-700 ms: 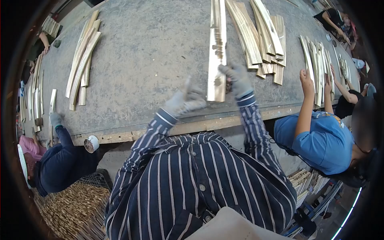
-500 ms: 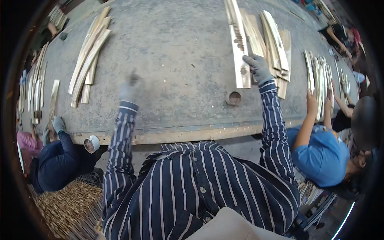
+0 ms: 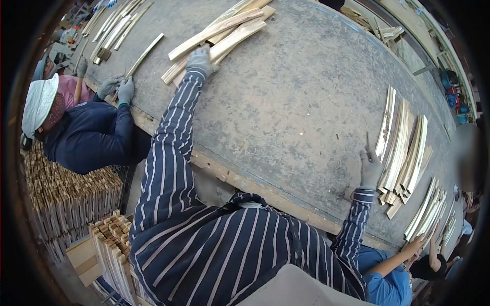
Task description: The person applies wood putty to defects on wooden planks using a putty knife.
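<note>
My left hand, in a grey glove, is at the near ends of a loose pile of pale wooden slats at the upper left. Its fingers lie over the ends and look closed round a wooden slat; the grip is partly hidden. My right hand, also gloved, is over the table just left of a second pile of slats. Its fingers are apart. A thin dark shape rises above them, too blurred to name. A small round cup is partly hidden beside the right wrist.
A worker in dark blue handles a slat at the left. Another in blue reaches to slats at the right. Stacked wood pieces stand at the lower left. The wooden table edge runs before me.
My view has turned left. My left hand has moved from bare table to the left pile. My right hand has let go of the slat, which lies beside the right pile.
</note>
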Tool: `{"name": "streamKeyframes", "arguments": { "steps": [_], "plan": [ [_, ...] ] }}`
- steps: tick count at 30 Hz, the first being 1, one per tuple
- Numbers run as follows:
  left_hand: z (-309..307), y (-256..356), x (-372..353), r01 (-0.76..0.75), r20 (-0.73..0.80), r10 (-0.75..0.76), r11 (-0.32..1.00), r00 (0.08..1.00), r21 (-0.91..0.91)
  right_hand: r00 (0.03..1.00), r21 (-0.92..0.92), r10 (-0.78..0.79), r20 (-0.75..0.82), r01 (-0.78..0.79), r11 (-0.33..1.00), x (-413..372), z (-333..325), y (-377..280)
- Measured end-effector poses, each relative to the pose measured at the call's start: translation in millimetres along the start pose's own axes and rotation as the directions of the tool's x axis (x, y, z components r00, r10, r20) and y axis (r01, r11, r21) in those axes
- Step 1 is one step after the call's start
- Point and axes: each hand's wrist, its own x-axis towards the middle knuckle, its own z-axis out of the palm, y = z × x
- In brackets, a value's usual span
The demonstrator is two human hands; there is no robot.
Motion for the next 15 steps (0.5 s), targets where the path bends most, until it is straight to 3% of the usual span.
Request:
{"name": "streamKeyframes", "arguments": {
  "steps": [2,3,4,5,7,9,10,13,14,15],
  "plan": [
    [30,16,-8,0.009,-0.114,-0.004,0.999,0.994,0.045,0.999,0.045,-0.006,0.041,0.004,0.999,-12,19,-10],
    [44,30,-21,0.032,-0.249,-0.033,0.999,0.968,-0.010,0.997,0.100,-0.012,0.071,0.005,0.995,-19,28,-18],
    [34,50,-40,0.078,-0.269,-0.073,0.997,0.960,0.007,0.998,0.098,-0.001,0.068,-0.006,0.995,-30,31,-38],
    [12,68,-69,0.051,-0.267,-0.068,0.996,0.961,-0.071,0.995,0.046,0.000,0.104,-0.005,0.999,-40,29,-65],
    [-1,103,-114,0.030,-0.180,-0.039,0.998,0.983,-0.054,0.990,-0.019,0.021,0.138,-0.019,1.000,-50,35,-72],
    [9,136,-160,-0.005,-0.115,-0.018,0.981,0.993,-0.195,0.979,0.215,-0.167,0.114,0.140,0.966,-57,55,-47],
    [-1,149,-184,-0.030,-0.055,0.014,0.950,0.998,-0.309,0.983,0.206,-0.146,0.108,0.121,0.971,-62,52,-48],
    [-4,174,-233,-0.182,-0.116,0.148,0.901,0.982,-0.395,0.985,0.283,-0.147,0.090,0.116,0.952,-78,47,-40],
    [9,178,-241,0.013,0.135,0.157,0.601,0.978,-0.799,0.988,0.277,-0.130,0.082,0.103,0.955,-85,41,-35],
    [15,183,-249,0.309,0.347,0.279,0.173,0.895,-0.935,0.987,0.423,-0.020,0.158,-0.049,0.905,-93,35,-36]
  ]
}}
